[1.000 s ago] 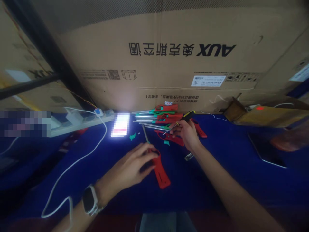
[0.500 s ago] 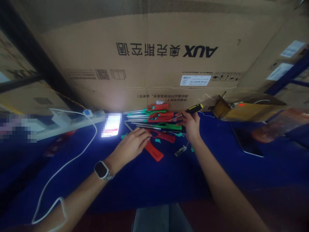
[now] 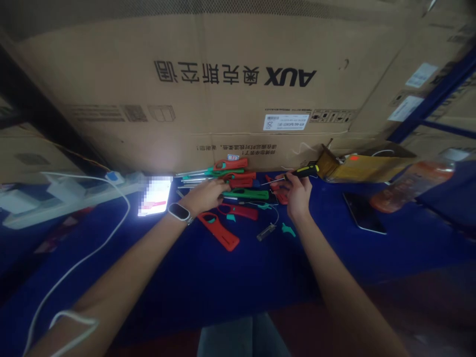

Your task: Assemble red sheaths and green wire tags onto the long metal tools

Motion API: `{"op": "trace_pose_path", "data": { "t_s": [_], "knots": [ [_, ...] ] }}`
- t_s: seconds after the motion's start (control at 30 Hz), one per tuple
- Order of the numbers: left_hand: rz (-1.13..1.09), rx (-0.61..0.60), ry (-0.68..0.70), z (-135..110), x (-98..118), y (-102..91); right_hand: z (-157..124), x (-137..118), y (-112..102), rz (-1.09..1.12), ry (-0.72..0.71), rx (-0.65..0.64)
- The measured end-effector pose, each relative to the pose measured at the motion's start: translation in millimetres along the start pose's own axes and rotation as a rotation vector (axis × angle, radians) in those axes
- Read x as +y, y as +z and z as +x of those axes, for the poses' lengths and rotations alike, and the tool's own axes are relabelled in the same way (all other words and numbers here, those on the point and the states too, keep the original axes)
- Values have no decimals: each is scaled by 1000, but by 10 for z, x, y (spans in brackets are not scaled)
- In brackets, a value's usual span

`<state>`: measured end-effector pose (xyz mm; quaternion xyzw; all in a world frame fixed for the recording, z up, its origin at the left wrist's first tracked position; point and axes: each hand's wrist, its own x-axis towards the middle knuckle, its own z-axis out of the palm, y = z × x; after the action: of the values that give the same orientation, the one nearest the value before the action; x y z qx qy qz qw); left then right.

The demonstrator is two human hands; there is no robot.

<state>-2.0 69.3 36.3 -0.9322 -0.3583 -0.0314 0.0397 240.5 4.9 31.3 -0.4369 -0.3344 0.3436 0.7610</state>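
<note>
My left hand [image 3: 208, 195], with a watch on its wrist, reaches over a row of long-necked lighters. Its fingers are curled together by a red lighter [image 3: 243, 179] and a green lighter [image 3: 251, 194]; what they pinch is hidden. In my right hand [image 3: 299, 194] is a black-and-yellow screwdriver [image 3: 305, 171], its shaft pointing left. A red plastic piece [image 3: 281, 195] shows beside the right fingers; I cannot tell whether it is gripped. Nearer me lie a red handle shell [image 3: 223, 234], a dark red lighter [image 3: 243, 211], a clear part with a wire [image 3: 266, 232] and a teal trigger [image 3: 288, 229].
A lit phone [image 3: 155, 196] lies left of the lighters, near a white power strip [image 3: 74, 203] with a trailing cable. To the right are a dark phone [image 3: 363, 213], a bottle of orange drink [image 3: 412, 186] and a yellow box [image 3: 366, 167]. A large carton [image 3: 230, 39] stands behind.
My left hand has moved back and right from the red handle shell to the lighters. The right hand has shifted right with the screwdriver; more of the red piece beside it shows. The view has turned right.
</note>
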Motion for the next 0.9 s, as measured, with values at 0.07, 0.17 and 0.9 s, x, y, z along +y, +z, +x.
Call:
{"op": "trace_pose_path", "data": {
  "t_s": [0.07,0.17,0.9],
  "knots": [
    [6,-49,5,50,-39,-33,-3,1,7,-1,11,-4],
    [-19,-50,33,112,-113,-65,-30,18,26,-3,25,-28],
    [21,251,17,-213,69,181,-373,123,257,-65,136,-290]
  ]
}}
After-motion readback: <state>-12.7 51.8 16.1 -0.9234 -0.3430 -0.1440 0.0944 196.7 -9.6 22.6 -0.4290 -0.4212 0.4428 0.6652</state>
